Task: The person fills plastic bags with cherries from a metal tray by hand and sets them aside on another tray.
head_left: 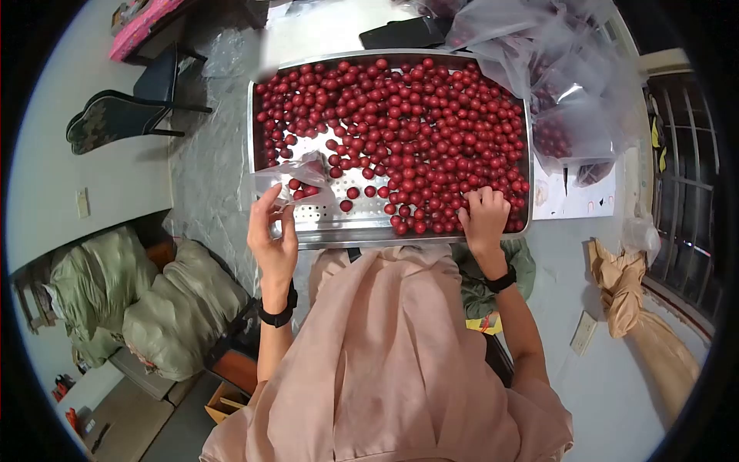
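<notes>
A metal tray (312,236) with small holes in its floor holds a great many round dark red balls (416,115), heaped mostly at its middle and right. At the tray's left front, my left hand (275,240) pinches the edge of a small clear plastic bag (296,171), which has several red balls inside. My right hand (485,218) is over the balls at the right front, its fingers curled down among them. Whatever is between those fingertips is hidden. Each wrist has a black band.
Large clear bags (577,92) with red balls lie right of the tray. A dark phone-like object (404,34) sits behind it. A chair (115,115) stands at the left, with green sacks (185,308) below. Brown cloth (620,289) hangs at the right.
</notes>
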`<state>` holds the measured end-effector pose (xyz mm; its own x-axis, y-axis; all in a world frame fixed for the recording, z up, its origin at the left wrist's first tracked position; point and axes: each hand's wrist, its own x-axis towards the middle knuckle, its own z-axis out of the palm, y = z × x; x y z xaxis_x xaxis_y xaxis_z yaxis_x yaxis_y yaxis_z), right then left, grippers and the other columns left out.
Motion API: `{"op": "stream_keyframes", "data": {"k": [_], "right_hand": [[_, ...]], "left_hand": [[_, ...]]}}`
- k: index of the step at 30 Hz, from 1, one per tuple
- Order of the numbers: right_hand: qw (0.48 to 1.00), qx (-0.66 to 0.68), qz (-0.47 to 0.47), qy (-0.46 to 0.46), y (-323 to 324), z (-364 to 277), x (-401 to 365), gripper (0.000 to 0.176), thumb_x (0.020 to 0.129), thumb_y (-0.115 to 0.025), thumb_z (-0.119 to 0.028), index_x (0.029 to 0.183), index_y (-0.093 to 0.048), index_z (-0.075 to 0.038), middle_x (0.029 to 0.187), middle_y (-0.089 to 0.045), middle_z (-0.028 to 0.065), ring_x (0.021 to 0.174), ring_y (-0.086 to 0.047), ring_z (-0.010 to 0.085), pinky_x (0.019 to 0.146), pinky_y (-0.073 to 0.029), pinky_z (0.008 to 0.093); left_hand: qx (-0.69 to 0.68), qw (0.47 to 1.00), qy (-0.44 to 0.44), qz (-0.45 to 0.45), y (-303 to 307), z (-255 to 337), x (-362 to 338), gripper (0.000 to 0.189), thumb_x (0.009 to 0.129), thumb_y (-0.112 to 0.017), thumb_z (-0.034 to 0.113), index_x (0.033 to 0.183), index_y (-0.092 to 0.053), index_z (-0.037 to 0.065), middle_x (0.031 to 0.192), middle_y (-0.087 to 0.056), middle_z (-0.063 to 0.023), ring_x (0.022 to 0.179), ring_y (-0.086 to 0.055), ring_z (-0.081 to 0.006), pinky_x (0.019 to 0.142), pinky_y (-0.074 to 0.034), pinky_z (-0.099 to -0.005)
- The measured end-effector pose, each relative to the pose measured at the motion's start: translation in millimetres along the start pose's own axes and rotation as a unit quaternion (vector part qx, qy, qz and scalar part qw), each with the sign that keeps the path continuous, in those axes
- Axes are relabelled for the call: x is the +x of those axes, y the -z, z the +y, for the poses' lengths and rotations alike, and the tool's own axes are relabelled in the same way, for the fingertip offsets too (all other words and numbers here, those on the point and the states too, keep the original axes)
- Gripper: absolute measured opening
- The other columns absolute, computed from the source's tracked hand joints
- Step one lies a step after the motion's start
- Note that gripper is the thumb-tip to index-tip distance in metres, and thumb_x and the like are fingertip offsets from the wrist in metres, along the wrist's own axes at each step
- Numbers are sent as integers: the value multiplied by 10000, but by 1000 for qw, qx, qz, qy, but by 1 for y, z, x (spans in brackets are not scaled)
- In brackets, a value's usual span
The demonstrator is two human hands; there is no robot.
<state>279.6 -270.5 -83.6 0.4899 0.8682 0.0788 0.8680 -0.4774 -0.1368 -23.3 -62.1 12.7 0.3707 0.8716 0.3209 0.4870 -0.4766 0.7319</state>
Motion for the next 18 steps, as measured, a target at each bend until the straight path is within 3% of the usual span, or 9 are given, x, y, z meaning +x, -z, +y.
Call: {"op": "stream_keyframes", "data": {"k": [7, 9, 11, 12, 13, 15, 16, 18], "right_hand": [[993, 117, 4, 12, 19, 6, 3, 297, 742, -775, -220, 984, -647, -104, 943, -595, 78, 933, -553, 294, 804, -407, 444], [991, 135, -3, 12, 38, 2, 6, 288, 788, -776, -179, 1023, -651, -72, 940, -624, 73, 901, -607, 257, 799, -450, 409], [906, 404, -77, -101, 52, -4, 12, 272, 829, -763, -110, 1062, -645, -32, 948, -644, 57, 871, -647, 189, 782, -504, 344], [879, 458, -105, -86, 61, -8, 18, 264, 880, -710, -41, 1128, -633, 4, 1006, -630, 53, 845, -649, 132, 776, -532, 284], [877, 461, -106, -81, 71, -16, 25, 264, 880, -710, -41, 1128, -633, 4, 1006, -630, 53, 845, -649, 132, 776, -532, 284], [769, 609, -176, -81, 93, -42, 42, 272, 911, -663, -12, 1179, -624, 12, 1083, -593, 64, 886, -636, 120, 813, -531, 276], [759, 617, -208, -21, 103, -54, 53, 296, 934, -622, 11, 1230, -609, 13, 1134, -554, 72, 957, -627, 117, 837, -526, 266], [741, 627, -235, 52, 122, -90, 71, 286, 941, -618, -2, 1226, -597, 15, 1116, -557, 88, 1020, -616, 143, 855, -516, 280]], "left_hand": [[10, 1000, 1, -1, -4, 8, -3, 276, 886, -701, -70, 1148, -659, 4, 1036, -670, -99, 832, -656, -157, 731, -552, -278], [15, 1000, 0, 9, -7, 10, -3, 238, 887, -700, -69, 1110, -661, 1, 993, -662, -96, 836, -655, -161, 717, -544, -275], [-4, 1000, -19, -2, -9, 9, -5, 204, 887, -697, -73, 1074, -663, 0, 979, -663, -93, 849, -654, -165, 707, -538, -283], [-6, 1000, -15, -4, -10, 13, -4, 181, 872, -693, -86, 1033, -665, -6, 966, -666, -100, 847, -656, -193, 715, -537, -298], [-1, 1000, -14, 0, -10, 15, -5, 181, 872, -693, -86, 1033, -665, -6, 966, -666, -100, 847, -656, -193, 715, -537, -298], [13, 1000, -12, -14, -9, 19, -6, 189, 850, -688, -103, 1013, -667, -9, 955, -665, -112, 831, -656, -223, 726, -535, -309], [17, 1000, -4, -18, -8, 24, -5, 231, 822, -662, -127, 1006, -665, 12, 958, -661, -128, 860, -667, -286, 748, -547, -348], [11, 1000, 4, -27, -9, 21, -8, 240, 800, -661, -121, 994, -662, 21, 954, -659, -120, 863, -668, -299, 741, -531, -363]]}}
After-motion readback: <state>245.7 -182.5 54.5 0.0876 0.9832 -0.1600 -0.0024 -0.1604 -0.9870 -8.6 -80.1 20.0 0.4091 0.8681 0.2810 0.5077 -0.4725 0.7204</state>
